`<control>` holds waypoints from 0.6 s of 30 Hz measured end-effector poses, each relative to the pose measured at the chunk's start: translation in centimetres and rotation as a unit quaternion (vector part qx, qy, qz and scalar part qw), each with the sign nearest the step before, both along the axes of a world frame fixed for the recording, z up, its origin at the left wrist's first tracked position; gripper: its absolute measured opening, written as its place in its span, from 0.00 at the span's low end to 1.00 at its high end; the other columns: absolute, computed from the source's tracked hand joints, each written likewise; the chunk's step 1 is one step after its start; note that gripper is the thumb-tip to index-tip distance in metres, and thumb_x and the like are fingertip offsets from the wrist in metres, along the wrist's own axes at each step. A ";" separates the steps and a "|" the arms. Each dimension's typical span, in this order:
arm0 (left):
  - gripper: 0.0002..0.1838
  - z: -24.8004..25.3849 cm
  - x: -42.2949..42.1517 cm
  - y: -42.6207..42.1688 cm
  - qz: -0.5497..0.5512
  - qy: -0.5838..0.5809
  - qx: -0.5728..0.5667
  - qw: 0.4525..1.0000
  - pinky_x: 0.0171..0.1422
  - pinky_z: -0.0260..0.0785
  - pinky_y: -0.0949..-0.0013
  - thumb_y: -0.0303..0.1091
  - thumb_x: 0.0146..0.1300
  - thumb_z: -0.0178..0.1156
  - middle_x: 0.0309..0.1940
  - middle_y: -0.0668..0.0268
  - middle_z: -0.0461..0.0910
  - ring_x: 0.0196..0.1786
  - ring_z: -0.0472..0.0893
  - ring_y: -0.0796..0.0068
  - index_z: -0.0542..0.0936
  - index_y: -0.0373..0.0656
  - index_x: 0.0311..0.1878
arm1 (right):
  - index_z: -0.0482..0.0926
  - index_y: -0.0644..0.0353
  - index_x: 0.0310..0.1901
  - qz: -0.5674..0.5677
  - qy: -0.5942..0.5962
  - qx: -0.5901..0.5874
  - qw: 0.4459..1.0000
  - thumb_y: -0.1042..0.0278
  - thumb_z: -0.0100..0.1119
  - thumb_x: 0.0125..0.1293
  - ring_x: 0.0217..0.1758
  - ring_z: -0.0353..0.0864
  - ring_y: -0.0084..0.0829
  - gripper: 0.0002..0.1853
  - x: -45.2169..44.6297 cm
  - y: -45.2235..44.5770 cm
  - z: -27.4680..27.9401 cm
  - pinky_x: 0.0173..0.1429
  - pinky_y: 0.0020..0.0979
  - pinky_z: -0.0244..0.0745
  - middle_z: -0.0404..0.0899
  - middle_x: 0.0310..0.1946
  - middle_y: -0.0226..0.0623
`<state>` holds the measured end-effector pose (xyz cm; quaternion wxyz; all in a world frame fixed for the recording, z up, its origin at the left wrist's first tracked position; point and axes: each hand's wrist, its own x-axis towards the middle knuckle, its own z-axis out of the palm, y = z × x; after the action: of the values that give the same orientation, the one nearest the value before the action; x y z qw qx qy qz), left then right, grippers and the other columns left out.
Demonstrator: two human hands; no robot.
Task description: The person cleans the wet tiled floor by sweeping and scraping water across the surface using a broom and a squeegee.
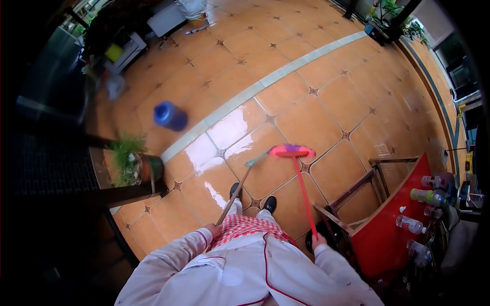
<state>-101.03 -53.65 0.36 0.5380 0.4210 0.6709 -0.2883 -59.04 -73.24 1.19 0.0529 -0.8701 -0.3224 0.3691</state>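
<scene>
My left hand is closed around the upper end of a long wooden-handled tool. The tool's thin, pale green head reaches toward the broom head; I cannot make out its exact kind. On the other side, my right hand grips the red handle of a broom. The broom's pink head with purple bristles is over the tiles, ahead of my feet. The two tools' heads meet or nearly meet in view; whether they touch, I cannot tell.
Orange floor tiles look shiny, crossed by a pale strip. A blue container stands beyond it. At left is a potted plant. On the right, a red tabletop lies tilted beside several plastic bottles.
</scene>
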 end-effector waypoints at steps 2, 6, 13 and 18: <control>0.25 2.3 2.3 2.9 0.165 -0.006 -0.019 0.986 0.22 0.63 0.65 0.51 0.51 0.41 0.20 0.54 0.72 0.17 0.72 0.64 0.73 0.36 0.24 | 0.70 0.59 0.29 0.029 -0.015 0.032 0.999 0.58 0.44 0.51 0.32 0.69 0.48 0.13 1.9 8.2 -3.5 0.35 0.40 0.64 0.70 0.26 0.50; 0.22 -3.0 3.2 10.3 0.140 -0.052 0.072 0.986 0.13 0.58 0.66 0.49 0.51 0.43 0.07 0.63 0.65 0.08 0.65 0.70 0.70 0.35 0.21 | 0.72 0.61 0.33 0.052 -0.011 0.001 0.999 0.59 0.48 0.48 0.32 0.72 0.43 0.14 3.0 27.2 -3.7 0.37 0.36 0.66 0.73 0.29 0.46; 0.18 -7.0 -2.8 11.3 0.122 0.028 0.237 0.963 0.12 0.55 0.66 0.46 0.50 0.47 0.09 0.64 0.64 0.09 0.63 0.73 0.69 0.37 0.26 | 0.69 0.61 0.35 0.072 0.047 -0.075 0.993 0.59 0.44 0.52 0.32 0.71 0.40 0.15 1.3 23.3 -1.3 0.33 0.37 0.65 0.72 0.26 0.48; 0.20 4.7 -8.0 0.1 0.018 0.118 0.255 0.960 0.39 0.63 0.58 0.49 0.49 0.47 0.28 0.49 0.72 0.33 0.71 0.50 0.70 0.37 0.31 | 0.71 0.57 0.34 0.083 -0.004 0.054 0.995 0.55 0.48 0.48 0.26 0.73 0.40 0.16 -2.2 5.7 2.6 0.31 0.35 0.67 0.72 0.22 0.45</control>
<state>-109.05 -53.56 5.08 0.3350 0.4952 0.7882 -0.1461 -61.25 -67.58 3.83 0.0679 -0.8377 -0.4132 0.3504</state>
